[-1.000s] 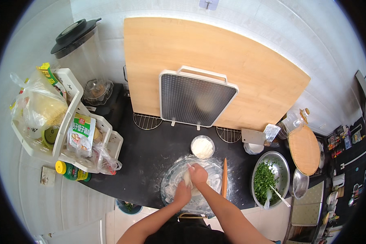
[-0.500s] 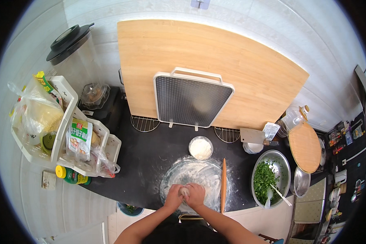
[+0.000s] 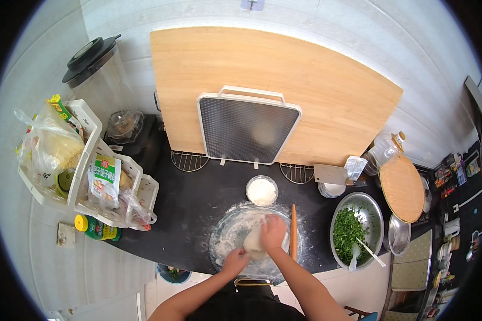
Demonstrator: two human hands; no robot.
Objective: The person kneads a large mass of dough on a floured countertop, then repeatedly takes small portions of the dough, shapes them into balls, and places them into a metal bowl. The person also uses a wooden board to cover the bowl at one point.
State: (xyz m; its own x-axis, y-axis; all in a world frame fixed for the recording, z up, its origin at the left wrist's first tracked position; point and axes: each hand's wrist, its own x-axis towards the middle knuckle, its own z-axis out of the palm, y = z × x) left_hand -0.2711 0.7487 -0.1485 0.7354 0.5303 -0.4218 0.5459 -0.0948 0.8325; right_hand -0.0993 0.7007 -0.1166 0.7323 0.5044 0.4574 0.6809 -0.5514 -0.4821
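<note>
Shaping seems in hand: the dough [image 3: 255, 245] lies between the left hand [image 3: 235, 262] and right hand [image 3: 273, 231], which curves over its edge. Whether either grips, I cannot tell. The next press likely needs the left steadying it.

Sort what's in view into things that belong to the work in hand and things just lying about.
Seemingly part of the work: dough, between left hand and right hand; floured round board; rolling pin; bowl of flour; possibly chopped greens.

Seemingly just lying about: blender; white baskets; green bottle; cleaver; black-faced tray.
</note>
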